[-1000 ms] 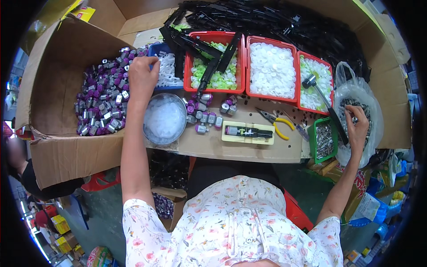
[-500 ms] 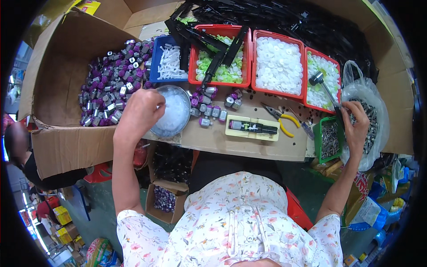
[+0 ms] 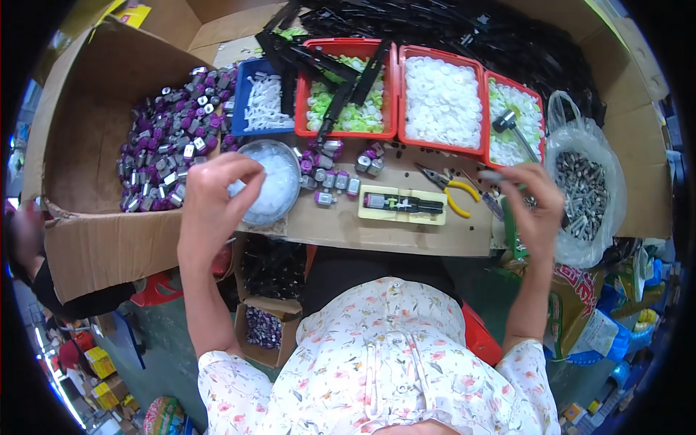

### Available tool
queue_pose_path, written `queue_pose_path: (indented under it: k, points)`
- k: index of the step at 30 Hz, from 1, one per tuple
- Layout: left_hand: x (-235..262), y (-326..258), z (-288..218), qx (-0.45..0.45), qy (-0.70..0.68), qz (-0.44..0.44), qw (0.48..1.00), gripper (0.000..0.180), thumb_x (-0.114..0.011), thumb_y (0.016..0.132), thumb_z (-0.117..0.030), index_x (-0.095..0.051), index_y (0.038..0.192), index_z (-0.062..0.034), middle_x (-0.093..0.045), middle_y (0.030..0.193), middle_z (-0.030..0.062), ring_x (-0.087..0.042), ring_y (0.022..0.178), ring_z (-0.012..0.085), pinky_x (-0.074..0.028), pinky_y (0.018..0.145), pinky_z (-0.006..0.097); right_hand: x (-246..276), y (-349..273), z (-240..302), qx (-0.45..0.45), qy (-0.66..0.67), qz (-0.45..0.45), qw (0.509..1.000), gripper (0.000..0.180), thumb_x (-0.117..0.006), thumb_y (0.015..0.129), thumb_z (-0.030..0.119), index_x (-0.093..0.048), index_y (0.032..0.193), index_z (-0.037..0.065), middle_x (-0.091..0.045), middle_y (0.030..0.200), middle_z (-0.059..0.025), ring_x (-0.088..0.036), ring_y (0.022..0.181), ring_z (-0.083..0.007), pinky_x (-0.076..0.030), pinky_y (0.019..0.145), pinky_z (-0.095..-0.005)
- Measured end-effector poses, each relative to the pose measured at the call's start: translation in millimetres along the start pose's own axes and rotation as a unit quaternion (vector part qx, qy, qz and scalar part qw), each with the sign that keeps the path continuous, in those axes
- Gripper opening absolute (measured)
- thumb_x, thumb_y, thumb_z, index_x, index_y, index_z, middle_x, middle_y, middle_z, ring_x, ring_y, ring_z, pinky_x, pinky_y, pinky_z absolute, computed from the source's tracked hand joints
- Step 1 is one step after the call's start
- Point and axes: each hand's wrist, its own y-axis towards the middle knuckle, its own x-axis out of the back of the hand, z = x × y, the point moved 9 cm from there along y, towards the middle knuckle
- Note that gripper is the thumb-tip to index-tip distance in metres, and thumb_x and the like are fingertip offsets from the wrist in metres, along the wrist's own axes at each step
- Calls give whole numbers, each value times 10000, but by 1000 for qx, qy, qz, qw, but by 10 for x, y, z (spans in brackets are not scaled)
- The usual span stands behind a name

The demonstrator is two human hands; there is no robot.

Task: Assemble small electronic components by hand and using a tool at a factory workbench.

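Note:
My left hand (image 3: 216, 197) hovers at the near left rim of a clear round bowl (image 3: 274, 183), its fingers curled into a pinch; whatever is inside them is hidden. My right hand (image 3: 533, 210) is raised over the right end of the cardboard work board (image 3: 348, 228), pinching a thin silvery metal pin (image 3: 490, 175) that sticks out to the left. Between my hands lie a yellow jig (image 3: 402, 204) with a dark part in it, yellow-handled pliers (image 3: 451, 190) and a few loose purple-and-grey parts (image 3: 335, 178).
A big cardboard box (image 3: 94, 239) at the left holds several purple-and-grey parts (image 3: 170, 141). Behind stand a blue tray (image 3: 255, 107), red trays (image 3: 442, 101) of white and green pieces, a hammer (image 3: 507, 123) and black strips (image 3: 435, 29). A clear bag (image 3: 586, 190) of metal pieces sits at the right.
My left hand drew back from the box of purple parts to the bowl's near side. My right hand came left from the clear bag toward the board, holding the pin.

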Motion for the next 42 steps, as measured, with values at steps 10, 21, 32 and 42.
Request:
queue_pose_path:
  k: [10, 21, 32, 42]
  points:
    - [-861, -39, -423, 61, -295, 67, 951, 61, -717, 782, 60, -724, 842, 62, -703, 821, 88, -633, 745, 135, -479, 657, 258, -827, -170, 193, -48, 303, 36, 951, 216, -709, 802, -70, -715, 1015, -31, -661, 974, -95, -613, 867, -146, -472, 716, -259]
    - [-1169, -34, -382, 94, -378, 127, 912, 100, -714, 828, 36, -727, 918, 78, -711, 854, 119, -680, 768, 158, -523, 678, 233, -869, -195, 144, -47, 301, 58, 951, 207, -727, 804, -39, -727, 1009, -14, -675, 974, -93, -609, 878, -142, -465, 729, -254]
    - [-1434, -172, -323, 220, -493, 104, 835, 232, -753, 821, 0, -705, 1035, 77, -699, 967, 125, -702, 807, 178, -556, 722, 266, -965, -206, 65, -86, 296, 65, 949, 189, -737, 811, -21, -727, 999, -38, -687, 935, -89, -613, 852, -130, -482, 730, -253]
    - [-1185, -148, -864, -157, -161, -21, 974, 265, -788, 732, 33, -719, 986, -6, -689, 945, 120, -687, 767, 231, -555, 642, 318, -1087, -319, -186, -209, 400, 90, 888, 163, -727, 849, 3, -721, 1004, -49, -690, 903, -63, -624, 779, -86, -488, 692, -224]
